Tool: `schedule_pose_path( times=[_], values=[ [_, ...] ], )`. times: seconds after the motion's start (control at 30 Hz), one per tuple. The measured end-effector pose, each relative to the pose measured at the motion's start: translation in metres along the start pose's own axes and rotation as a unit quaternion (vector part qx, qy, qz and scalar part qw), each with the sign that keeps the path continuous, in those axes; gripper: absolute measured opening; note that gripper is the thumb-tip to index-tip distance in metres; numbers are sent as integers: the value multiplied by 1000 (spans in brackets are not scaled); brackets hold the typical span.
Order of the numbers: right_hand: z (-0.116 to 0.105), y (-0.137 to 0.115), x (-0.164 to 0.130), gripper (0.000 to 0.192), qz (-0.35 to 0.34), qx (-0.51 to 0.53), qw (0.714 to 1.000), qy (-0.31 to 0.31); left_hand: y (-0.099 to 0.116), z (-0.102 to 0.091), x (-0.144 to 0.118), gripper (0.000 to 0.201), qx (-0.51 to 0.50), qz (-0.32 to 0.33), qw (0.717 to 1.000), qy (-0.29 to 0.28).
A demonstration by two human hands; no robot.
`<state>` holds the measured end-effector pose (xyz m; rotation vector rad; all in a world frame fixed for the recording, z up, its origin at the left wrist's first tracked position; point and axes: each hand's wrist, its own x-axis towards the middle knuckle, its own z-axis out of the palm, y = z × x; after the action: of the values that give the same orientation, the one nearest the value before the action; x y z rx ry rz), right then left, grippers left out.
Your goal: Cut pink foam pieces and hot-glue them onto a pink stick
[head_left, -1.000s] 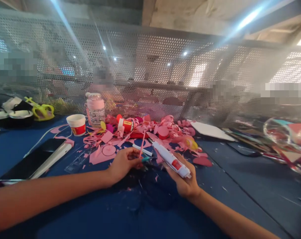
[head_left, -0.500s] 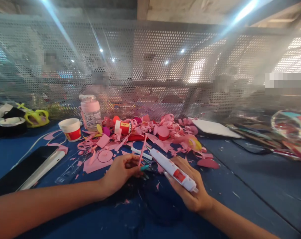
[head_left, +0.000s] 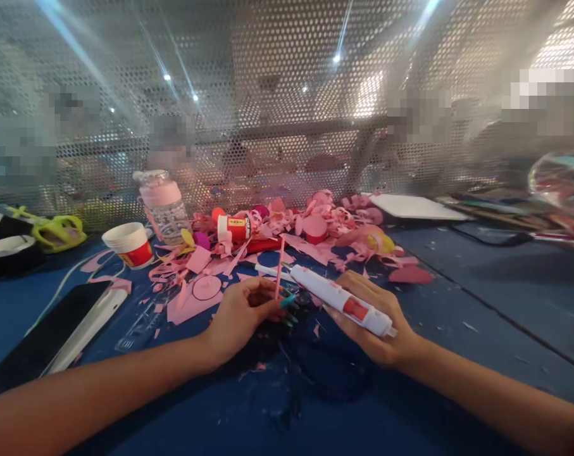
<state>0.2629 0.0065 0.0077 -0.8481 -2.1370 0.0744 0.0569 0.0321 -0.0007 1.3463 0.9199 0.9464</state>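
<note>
Head view: left hand point(head_left: 242, 310) and right hand point(head_left: 379, 323) over blue surface point(head_left: 249, 421).
Left fingers pinch a pink strip point(head_left: 280, 269); right fingers clasp a white tool point(head_left: 331, 294) near it.

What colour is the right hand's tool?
The tool is white with a red patch, seen in the head view.

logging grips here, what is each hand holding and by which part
The left hand pinches a thin pink strip near its lower end. The right hand holds a white tool by the rear half of its body.
</note>
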Motion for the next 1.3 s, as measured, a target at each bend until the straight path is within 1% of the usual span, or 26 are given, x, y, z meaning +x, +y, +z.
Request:
schedule_pose_path(
  times=[0.17,0.37,0.6,0.77,1.3],
  values=[
    [0,-2,1,7,15,-5,1000,-8,0,-1,0,19,13,11,1000,-5],
    [2,-3,0,4,5,-25,1000,1,-2,-1,-1,21,7,12,1000,-3],
    [3,-2,-1,2,9,-39,999,9,-3,-2,0,17,11,23,1000,-4],
    [3,-3,-1,5,15,-41,999,10,-3,-2,0,16,21,24,999,1],
    [1,-5,2,10,26,-33,999,-6,-4,-2,1,18,4,20,1000,5]
  ],
)
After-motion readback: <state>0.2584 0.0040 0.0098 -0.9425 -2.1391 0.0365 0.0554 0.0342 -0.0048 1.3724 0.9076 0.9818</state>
